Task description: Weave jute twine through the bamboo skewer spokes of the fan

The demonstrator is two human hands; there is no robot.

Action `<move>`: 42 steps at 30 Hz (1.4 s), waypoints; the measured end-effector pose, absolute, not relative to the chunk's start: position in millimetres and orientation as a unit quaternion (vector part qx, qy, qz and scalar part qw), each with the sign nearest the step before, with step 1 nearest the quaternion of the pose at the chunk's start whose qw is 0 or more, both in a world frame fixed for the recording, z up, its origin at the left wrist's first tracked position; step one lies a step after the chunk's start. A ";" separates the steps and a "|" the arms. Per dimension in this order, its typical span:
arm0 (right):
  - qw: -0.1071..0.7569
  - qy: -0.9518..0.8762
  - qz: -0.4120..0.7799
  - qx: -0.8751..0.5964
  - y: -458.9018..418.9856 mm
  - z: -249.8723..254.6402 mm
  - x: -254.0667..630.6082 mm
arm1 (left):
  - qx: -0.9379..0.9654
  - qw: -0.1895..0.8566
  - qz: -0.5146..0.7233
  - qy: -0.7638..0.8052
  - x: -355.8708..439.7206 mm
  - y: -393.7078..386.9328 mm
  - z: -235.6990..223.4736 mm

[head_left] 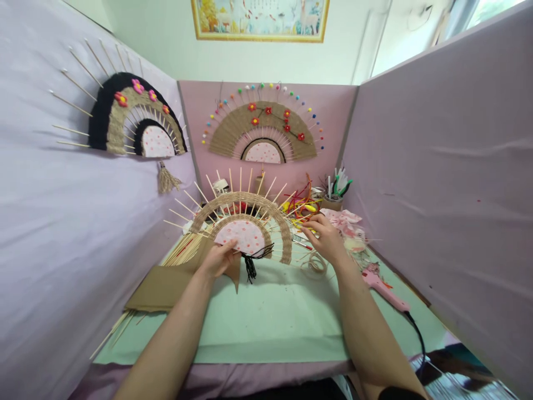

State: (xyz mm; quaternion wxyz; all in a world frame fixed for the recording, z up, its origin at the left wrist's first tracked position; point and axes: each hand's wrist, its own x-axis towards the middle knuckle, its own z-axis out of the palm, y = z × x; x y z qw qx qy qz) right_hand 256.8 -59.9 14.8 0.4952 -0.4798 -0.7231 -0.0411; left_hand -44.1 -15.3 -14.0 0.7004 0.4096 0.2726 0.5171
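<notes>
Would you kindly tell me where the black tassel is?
In the head view, the black tassel hangs below the spotted half-circle, right of the left hand.

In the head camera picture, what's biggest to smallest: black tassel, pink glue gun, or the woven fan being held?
1. Held woven fan
2. Pink glue gun
3. Black tassel

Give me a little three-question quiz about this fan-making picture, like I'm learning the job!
1. True or false: the left hand is holding the woven fan.
2. What color is the tassel at that fan's lower edge?
A) red
B) black
C) white
3. Fill the gap: the pink glue gun lies on the ___ side of the table.

Key: 1. True. 2. B. 3. Right.
</notes>
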 end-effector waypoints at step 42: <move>0.655 -0.509 0.443 -0.339 -47.6 3.5 260.7 | 0.304 0.722 0.576 0.234 -53.4 -2.5 -17.5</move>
